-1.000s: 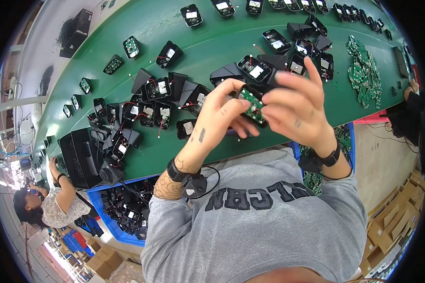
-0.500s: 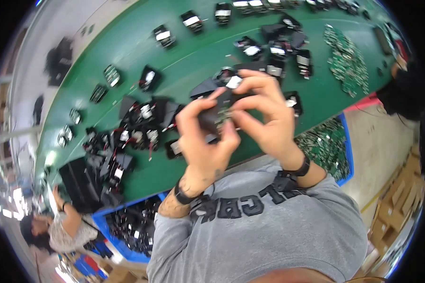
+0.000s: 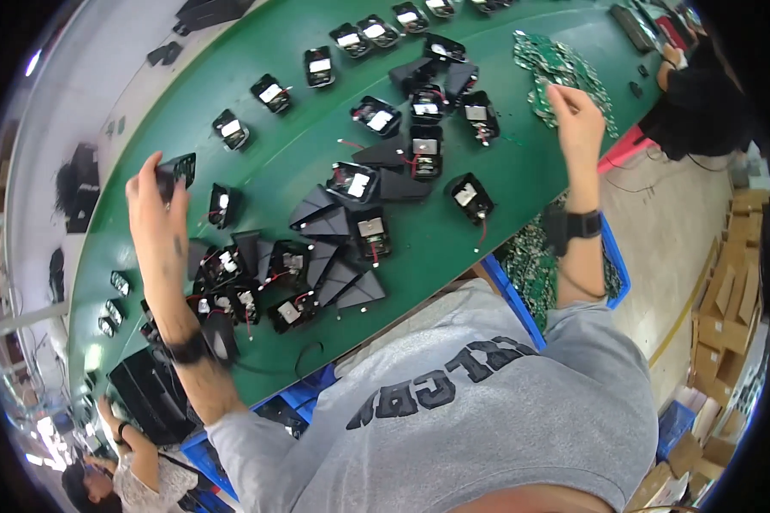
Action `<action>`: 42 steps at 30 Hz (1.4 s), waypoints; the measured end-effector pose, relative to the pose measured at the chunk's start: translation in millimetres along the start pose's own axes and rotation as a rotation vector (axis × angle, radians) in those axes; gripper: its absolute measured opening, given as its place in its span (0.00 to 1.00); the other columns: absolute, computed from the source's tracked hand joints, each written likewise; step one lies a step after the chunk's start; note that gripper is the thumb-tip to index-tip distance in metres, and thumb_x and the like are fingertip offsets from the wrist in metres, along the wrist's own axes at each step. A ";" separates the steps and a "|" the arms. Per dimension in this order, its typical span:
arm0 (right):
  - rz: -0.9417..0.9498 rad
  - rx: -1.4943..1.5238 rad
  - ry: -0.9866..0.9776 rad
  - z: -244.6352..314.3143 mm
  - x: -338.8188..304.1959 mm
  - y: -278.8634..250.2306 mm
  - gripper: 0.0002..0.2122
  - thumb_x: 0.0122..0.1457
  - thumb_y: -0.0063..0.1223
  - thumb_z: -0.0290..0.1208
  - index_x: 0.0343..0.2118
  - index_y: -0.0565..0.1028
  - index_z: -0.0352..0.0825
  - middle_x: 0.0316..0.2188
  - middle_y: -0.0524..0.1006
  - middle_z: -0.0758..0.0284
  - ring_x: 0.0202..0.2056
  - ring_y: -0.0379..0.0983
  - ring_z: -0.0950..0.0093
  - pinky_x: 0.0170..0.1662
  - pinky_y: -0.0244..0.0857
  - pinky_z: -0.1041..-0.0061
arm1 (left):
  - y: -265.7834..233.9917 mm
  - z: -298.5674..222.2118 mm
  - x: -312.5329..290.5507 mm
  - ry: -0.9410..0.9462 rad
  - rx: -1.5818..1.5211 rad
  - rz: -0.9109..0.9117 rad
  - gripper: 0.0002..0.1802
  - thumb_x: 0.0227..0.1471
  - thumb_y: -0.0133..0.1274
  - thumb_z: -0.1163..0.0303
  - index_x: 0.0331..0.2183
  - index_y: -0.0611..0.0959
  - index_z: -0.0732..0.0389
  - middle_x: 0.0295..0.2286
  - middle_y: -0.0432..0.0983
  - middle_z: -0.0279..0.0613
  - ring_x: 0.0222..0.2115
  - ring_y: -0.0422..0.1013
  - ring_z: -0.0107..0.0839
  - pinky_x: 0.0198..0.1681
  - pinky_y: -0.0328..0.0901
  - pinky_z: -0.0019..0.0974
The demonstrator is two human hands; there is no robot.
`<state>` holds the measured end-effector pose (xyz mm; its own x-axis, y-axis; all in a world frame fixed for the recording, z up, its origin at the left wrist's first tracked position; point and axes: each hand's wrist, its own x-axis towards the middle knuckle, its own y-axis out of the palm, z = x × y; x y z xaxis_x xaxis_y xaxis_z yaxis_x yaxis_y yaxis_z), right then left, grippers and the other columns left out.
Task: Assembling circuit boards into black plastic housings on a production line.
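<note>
My left hand [image 3: 156, 218] is raised over the left part of the green table, its fingers closed around a black plastic housing [image 3: 178, 171]. Far to the right, my right hand [image 3: 580, 128] hovers at the near edge of a heap of green circuit boards [image 3: 565, 64]. Its thumb and fingers are pinched together; whatever is between them, if anything, is too small to make out. Between my hands lie several open black housings, such as one [image 3: 352, 181] with a white label and red wires. Dark wedge-shaped covers [image 3: 348, 278] lie among them.
A row of black housings [image 3: 318, 67] runs along the far side of the table [image 3: 419, 282]. Blue bins [image 3: 618, 256] stand below the near edge, the right one holding green boards. Co-workers are at lower left [image 3: 141, 466] and upper right [image 3: 693, 103]. Cardboard boxes [image 3: 727, 316] are stacked at right.
My hands were together over the table on a dark part with a small green board. They have parted: the left moved left with the housing, the right moved right to the board heap.
</note>
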<state>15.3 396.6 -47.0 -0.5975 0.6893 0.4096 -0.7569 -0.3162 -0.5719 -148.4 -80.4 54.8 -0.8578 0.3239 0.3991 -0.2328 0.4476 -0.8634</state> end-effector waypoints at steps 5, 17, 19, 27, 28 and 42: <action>0.125 -0.434 -0.242 -53.8 37.2 4.6 0.17 0.52 0.59 0.34 0.44 0.77 0.33 0.33 0.79 0.58 0.35 0.76 0.66 0.41 0.67 0.70 | 24.1 96.8 59.3 -0.342 -0.062 0.650 0.25 0.48 0.53 0.73 0.50 0.72 0.67 0.31 0.78 0.49 0.23 0.75 0.31 0.31 0.69 0.34; 0.054 0.340 -0.144 7.4 4.8 10.2 0.09 0.60 0.51 0.26 0.43 0.77 0.34 0.36 0.74 0.69 0.27 0.71 0.82 0.27 0.64 0.85 | 94.4 89.5 81.8 -0.150 0.145 0.258 0.22 0.49 0.54 0.60 0.43 0.80 0.64 0.34 0.79 0.51 0.35 0.76 0.39 0.39 0.69 0.39; 0.134 0.474 0.113 20.2 -0.9 3.7 0.09 0.59 0.54 0.26 0.42 0.77 0.33 0.32 0.76 0.72 0.20 0.66 0.88 0.18 0.54 0.90 | 104.9 78.2 86.9 -0.195 0.033 0.383 0.22 0.51 0.54 0.59 0.44 0.79 0.64 0.33 0.79 0.51 0.32 0.77 0.36 0.36 0.70 0.38; 0.204 0.726 0.261 30.9 -11.9 -0.7 0.16 0.58 0.55 0.24 0.49 0.73 0.31 0.29 0.76 0.73 0.25 0.68 0.87 0.27 0.61 0.88 | 106.9 63.5 85.9 -0.335 -0.482 0.537 0.24 0.47 0.59 0.71 0.47 0.71 0.59 0.28 0.77 0.42 0.26 0.75 0.30 0.25 0.72 0.34; 0.221 0.769 0.196 36.4 -16.4 -3.1 0.17 0.58 0.54 0.24 0.51 0.72 0.32 0.30 0.76 0.73 0.27 0.69 0.86 0.30 0.64 0.86 | 99.3 67.5 84.7 -0.375 -0.549 0.561 0.24 0.48 0.59 0.70 0.47 0.71 0.58 0.29 0.77 0.42 0.28 0.75 0.30 0.27 0.72 0.34; 0.636 1.255 0.339 114.6 -84.6 6.3 0.12 0.55 0.55 0.21 0.43 0.73 0.27 0.31 0.78 0.66 0.26 0.73 0.79 0.29 0.68 0.83 | -20.0 -108.7 -76.0 -0.640 -1.754 0.649 0.40 0.51 0.51 0.72 0.63 0.53 0.56 0.49 0.68 0.58 0.48 0.71 0.48 0.40 0.74 0.42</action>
<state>30.8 261.6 -3.8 -0.9593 0.2792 0.0416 -0.2274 -0.8517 0.4720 -28.7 -23.3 75.2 -0.7167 0.6330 -0.2926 0.4144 0.7241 0.5514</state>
